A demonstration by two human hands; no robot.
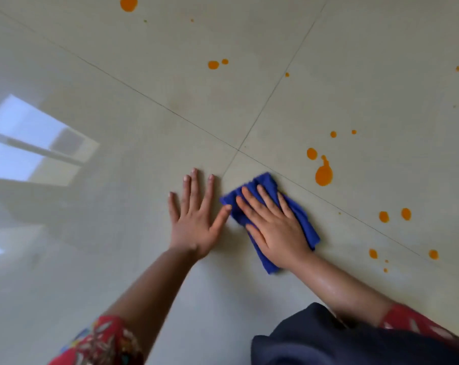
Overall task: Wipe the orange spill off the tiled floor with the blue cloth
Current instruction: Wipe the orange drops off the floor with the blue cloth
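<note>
The blue cloth (pixel 265 185) lies bunched on the pale tiled floor (pixel 144 75), just below where the tile joints cross. My right hand (pixel 273 227) presses flat on top of it, fingers spread and pointing up-left. My left hand (pixel 196 214) rests flat and spread on the bare tile beside it, its thumb tip touching the cloth's left edge. Orange spill drops are scattered over the floor: a large blob (pixel 323 173) just right of the cloth, a pair (pixel 394 215) farther right, two small drops (pixel 213 65) higher up and a big one (pixel 128 3) at the top edge.
A bright window reflection (pixel 33 143) shines on the glossy tile at the left. Dark fabric of my clothing (pixel 341 338) covers the bottom right corner. Thin grout lines (pixel 238 150) cross near the cloth.
</note>
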